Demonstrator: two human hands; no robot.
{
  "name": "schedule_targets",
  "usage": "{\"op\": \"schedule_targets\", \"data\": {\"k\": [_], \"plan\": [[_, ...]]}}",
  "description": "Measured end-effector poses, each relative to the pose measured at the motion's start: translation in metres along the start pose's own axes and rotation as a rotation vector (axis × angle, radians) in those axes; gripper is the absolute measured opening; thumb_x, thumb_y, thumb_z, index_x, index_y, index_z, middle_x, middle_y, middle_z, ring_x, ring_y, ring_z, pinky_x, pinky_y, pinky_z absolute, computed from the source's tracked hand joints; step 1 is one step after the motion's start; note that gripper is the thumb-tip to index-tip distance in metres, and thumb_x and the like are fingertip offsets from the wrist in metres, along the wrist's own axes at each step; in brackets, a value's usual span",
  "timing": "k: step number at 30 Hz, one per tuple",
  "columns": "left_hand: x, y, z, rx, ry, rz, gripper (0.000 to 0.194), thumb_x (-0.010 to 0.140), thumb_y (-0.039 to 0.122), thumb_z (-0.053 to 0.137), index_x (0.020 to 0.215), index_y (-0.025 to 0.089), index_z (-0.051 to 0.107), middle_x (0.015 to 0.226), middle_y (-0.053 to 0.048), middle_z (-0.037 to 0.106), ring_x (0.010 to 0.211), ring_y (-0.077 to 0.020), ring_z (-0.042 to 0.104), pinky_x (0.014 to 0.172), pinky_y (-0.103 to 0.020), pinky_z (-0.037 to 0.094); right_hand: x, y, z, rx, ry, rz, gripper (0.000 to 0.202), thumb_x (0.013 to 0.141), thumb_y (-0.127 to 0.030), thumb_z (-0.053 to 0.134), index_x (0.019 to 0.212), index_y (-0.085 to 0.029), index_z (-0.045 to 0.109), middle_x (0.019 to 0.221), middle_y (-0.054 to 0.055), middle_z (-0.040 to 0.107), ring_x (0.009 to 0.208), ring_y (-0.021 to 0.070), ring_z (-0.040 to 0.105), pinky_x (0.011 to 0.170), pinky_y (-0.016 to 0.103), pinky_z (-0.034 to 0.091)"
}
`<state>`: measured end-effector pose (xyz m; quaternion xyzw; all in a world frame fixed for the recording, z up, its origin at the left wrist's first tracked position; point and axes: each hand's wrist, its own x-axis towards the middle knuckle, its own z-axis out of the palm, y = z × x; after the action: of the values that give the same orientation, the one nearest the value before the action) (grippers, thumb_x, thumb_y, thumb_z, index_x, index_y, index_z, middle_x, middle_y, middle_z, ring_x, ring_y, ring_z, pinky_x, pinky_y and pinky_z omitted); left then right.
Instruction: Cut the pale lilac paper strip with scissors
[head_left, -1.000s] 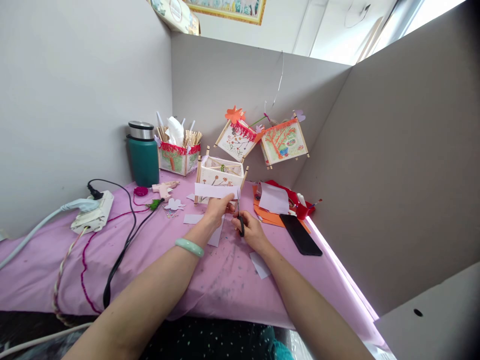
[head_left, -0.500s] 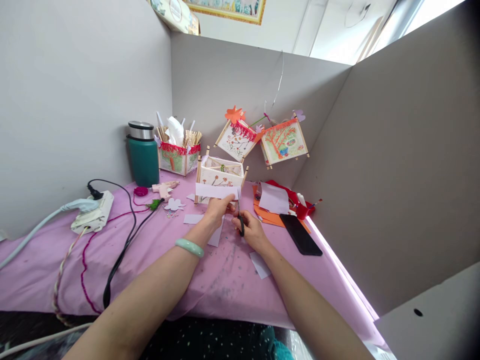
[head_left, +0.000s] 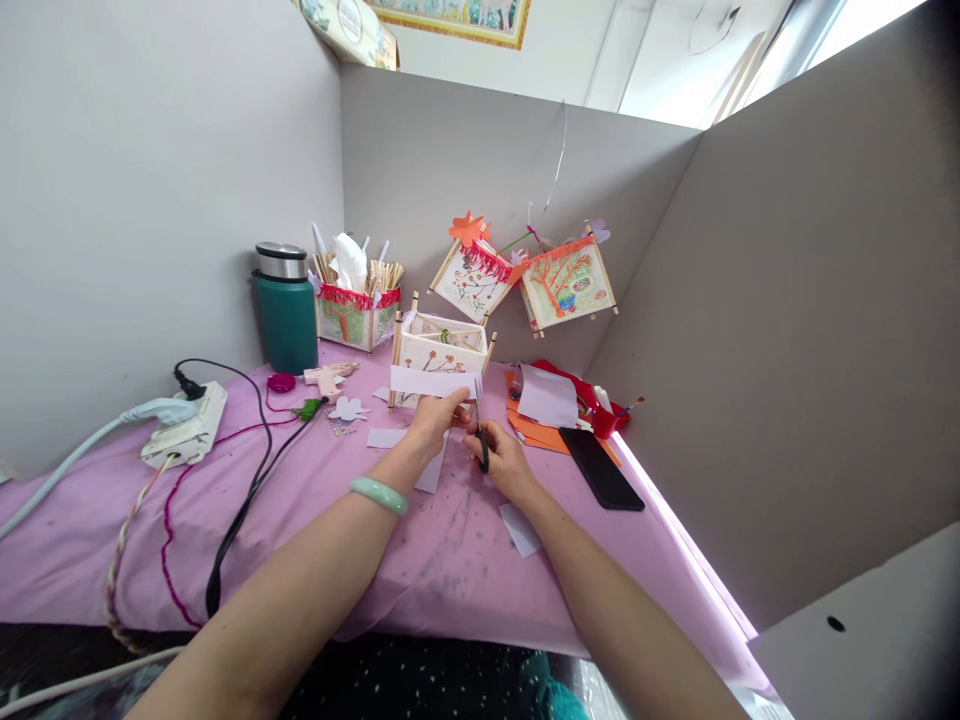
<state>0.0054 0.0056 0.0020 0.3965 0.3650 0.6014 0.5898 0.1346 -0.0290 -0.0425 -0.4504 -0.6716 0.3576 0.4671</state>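
My left hand (head_left: 439, 418) pinches a white paper strip (head_left: 427, 382) near its right end, thumb on top. In my right hand (head_left: 501, 458) is a pair of scissors (head_left: 484, 455) with dark handles; the fingers are wrapped round them. The blades point away from me and meet the strip's right end, beside my left thumb. Just behind the strip stands a stick-framed paper lantern (head_left: 442, 340) with flower drawings, its lower front partly hidden by the paper. Loose paper pieces (head_left: 386, 438) lie under and beside my left hand. Another white scrap (head_left: 520, 530) lies by my right wrist.
At the left are a green bottle (head_left: 286, 310), a power strip (head_left: 186, 425) with cables, and a pink glue gun (head_left: 330, 380). Two decorated lanterns (head_left: 570, 285) hang behind. A black phone (head_left: 602, 470) and orange paper (head_left: 540, 432) lie right, near the grey partition (head_left: 787, 300).
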Motion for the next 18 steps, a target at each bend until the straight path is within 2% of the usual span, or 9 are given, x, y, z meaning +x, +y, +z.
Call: {"op": "schedule_targets", "data": {"k": [18], "plan": [[-0.0007, 0.0013, 0.0011, -0.003, 0.016, -0.005, 0.015, 0.065, 0.023, 0.068, 0.069, 0.010, 0.060, 0.045, 0.000, 0.054, 0.039, -0.0105, 0.050, 0.045, -0.023, 0.041, 0.0010, 0.0010, -0.0002, -0.009, 0.004, -0.003, 0.032, 0.077, -0.045, 0.061, 0.095, -0.019, 0.056, 0.060, -0.004, 0.055, 0.053, 0.0129, 0.050, 0.052, 0.025, 0.040]]}}
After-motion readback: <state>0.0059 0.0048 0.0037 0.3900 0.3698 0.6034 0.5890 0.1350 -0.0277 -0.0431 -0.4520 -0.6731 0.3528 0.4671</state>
